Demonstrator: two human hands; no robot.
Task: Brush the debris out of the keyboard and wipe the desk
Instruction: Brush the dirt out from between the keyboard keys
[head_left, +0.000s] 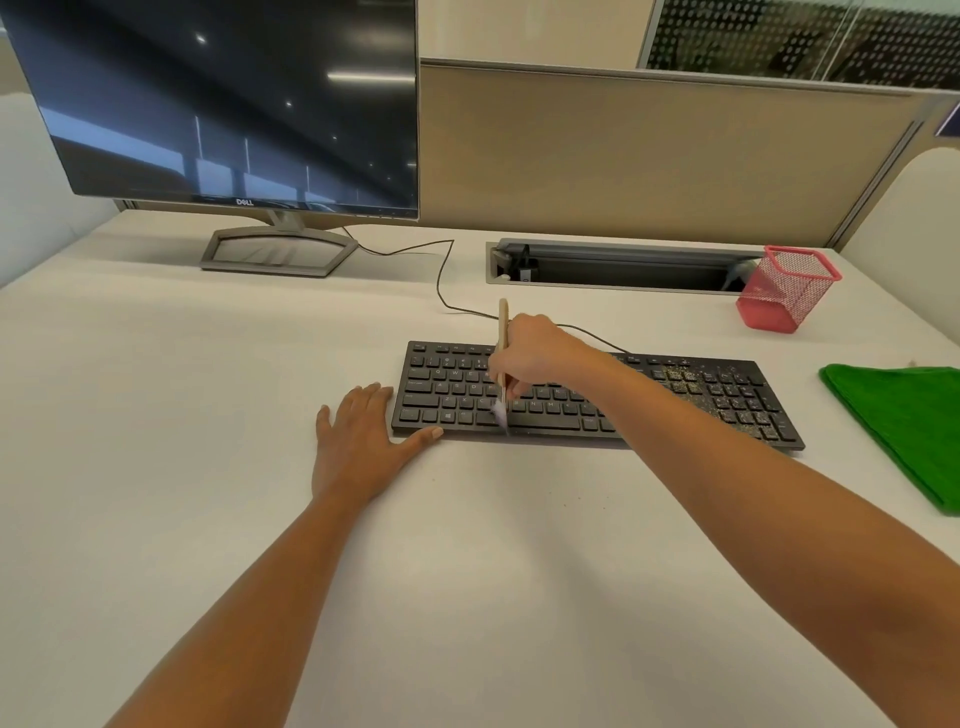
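Observation:
A black keyboard (727, 400) lies across the middle of the white desk (208, 389). Yellowish crumbs (675, 376) speckle its right part, around the number pad. My right hand (540, 351) is shut on a thin wooden-handled brush (503, 332), whose pale bristles touch the keys near the spacebar's left end. My left hand (363, 441) lies flat on the desk against the keyboard's left edge, thumb along its front corner. A folded green cloth (904, 421) rests on the desk to the right of the keyboard.
A dark monitor (228, 104) on a silver stand occupies the back left. The keyboard cable (441, 280) runs behind. A cable slot (623, 267) opens at the back, with a red mesh pen cup (784, 291) beside it. A beige partition (649, 156) bounds the rear.

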